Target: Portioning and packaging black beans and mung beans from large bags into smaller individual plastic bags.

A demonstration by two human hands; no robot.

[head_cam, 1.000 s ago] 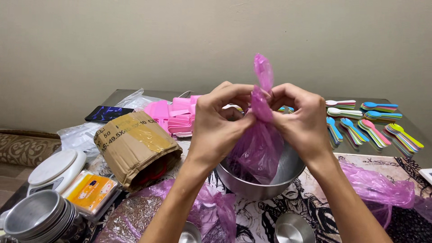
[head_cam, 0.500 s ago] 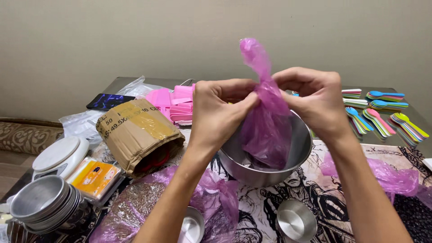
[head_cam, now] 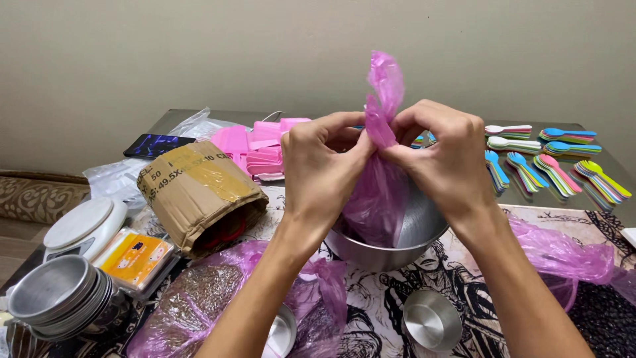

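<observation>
- Dark table with a black-and-white illustrated mat (head_cam: pixel 371 311), cluttered all over.
- Taped brown cardboard box (head_cam: pixel 199 195) lying on its side at left, open end toward the camera.
- Round stainless steel bowl (head_cam: pixel 407 242) in the middle of the mat; pink translucent plastic bag (head_cam: pixel 381 192) sits in it, neck gathered above the rim.
- Left hand (head_cam: pixel 324 166) pinching the bag neck, fingers closed on the plastic.
- Right hand (head_cam: pixel 447 159) also clamped on the neck, touching the left; twisted tail sticks up between them.
- Judgement: bag looks filled and gathered, closing about midway; no finished knot visible.
- Other pink bags of dark grain-like stuff (head_cam: pixel 212 298) front left and far right.
- Stack of steel cups (head_cam: pixel 56 301), white kitchen scale (head_cam: pixel 83 225) at left.
- Rows of coloured plastic spoons (head_cam: pixel 550 162) at back right, well apart.
</observation>
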